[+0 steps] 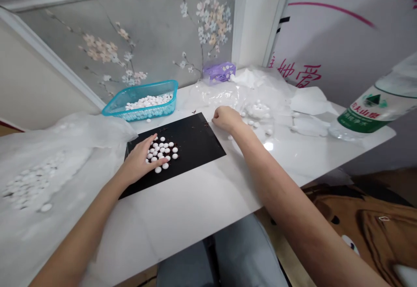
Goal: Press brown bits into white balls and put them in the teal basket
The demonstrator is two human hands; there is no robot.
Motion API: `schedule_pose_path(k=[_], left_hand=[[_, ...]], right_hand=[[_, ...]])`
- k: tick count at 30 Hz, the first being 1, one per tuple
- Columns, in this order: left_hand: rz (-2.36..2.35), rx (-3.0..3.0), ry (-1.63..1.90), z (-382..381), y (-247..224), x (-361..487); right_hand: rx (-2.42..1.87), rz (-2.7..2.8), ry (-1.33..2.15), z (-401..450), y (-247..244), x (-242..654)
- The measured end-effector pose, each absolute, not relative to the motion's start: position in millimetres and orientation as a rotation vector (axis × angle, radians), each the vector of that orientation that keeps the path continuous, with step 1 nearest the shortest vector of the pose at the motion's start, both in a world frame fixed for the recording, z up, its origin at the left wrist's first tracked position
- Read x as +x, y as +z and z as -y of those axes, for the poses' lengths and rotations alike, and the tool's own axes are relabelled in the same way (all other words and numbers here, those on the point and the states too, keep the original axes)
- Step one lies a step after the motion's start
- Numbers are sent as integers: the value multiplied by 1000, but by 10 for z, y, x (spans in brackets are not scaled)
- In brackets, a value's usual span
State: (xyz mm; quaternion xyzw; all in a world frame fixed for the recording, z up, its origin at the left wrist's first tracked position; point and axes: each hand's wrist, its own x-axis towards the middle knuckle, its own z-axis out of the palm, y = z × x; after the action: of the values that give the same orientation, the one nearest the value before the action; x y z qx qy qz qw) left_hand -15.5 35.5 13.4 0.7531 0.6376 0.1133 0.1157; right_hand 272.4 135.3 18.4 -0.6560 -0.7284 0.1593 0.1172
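Note:
Small round white pieces lie in a loose cluster on a black sheet, with dark reddish crumbs among them. My left hand rests at the cluster's left side, thumb and fingers apart around several pieces. Just past the sheet's right edge, my right hand is closed above the white table. Its fingertips point away from me, so whatever they may hold is hidden. More white pieces lie scattered right of that hand, beside clear plastic wrapping.
Behind the sheet stands a blue basket with many white pieces. A plastic bag with more pieces covers the table's left. At the back sits a purple packet. A large water bottle stands near the right end, by crumpled white paper.

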Motion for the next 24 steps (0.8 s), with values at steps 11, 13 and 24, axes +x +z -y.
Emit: schedule_pose_path(k=[11,13,24], left_hand=[[-1950,2368,283,-425,57,-33],[-1949,2373,328,-398,50,-44],[-1967,2318,601,-290,17,-35]], right_hand=[[-1036,2376,422,-1016,87,2074],[-986,2438,466,-921,52,1958],[-1168,2379,479,-881,-59,1869]])
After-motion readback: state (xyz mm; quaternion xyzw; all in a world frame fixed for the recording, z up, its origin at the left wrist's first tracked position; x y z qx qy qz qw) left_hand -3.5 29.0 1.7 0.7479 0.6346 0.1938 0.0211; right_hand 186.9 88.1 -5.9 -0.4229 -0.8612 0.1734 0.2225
